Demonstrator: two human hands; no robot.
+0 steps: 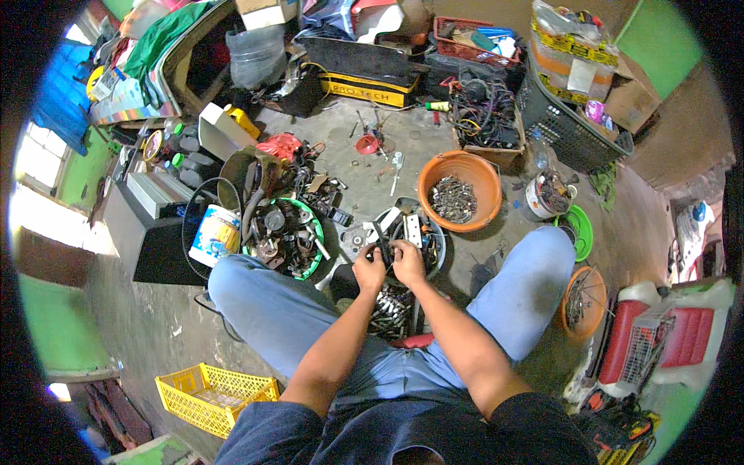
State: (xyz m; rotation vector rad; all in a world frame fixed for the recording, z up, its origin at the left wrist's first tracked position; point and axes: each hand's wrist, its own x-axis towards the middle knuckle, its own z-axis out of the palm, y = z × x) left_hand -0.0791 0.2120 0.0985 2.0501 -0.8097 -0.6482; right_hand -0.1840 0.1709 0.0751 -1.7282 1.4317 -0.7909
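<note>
Between my knees, my left hand (370, 268) and my right hand (407, 262) meet around a dark, narrow part (383, 239), its exact kind unclear. Fingers of both hands are closed on it, and its upper end points away from me. Just beyond them is a basin (440, 256) of mixed metal and plastic parts, including a white piece with holes (413, 230). Below my wrists, a heap of shiny small metal pieces (393, 311) lies in a container partly covered by my forearms.
A green-rimmed basin (318, 232) of dark parts stands left, beside a white bucket (215, 236). To the right are an orange basin (480, 186) of small metal pieces, a filled white bucket (535, 203) and a green basin (583, 232). A yellow crate (203, 403) sits at lower left.
</note>
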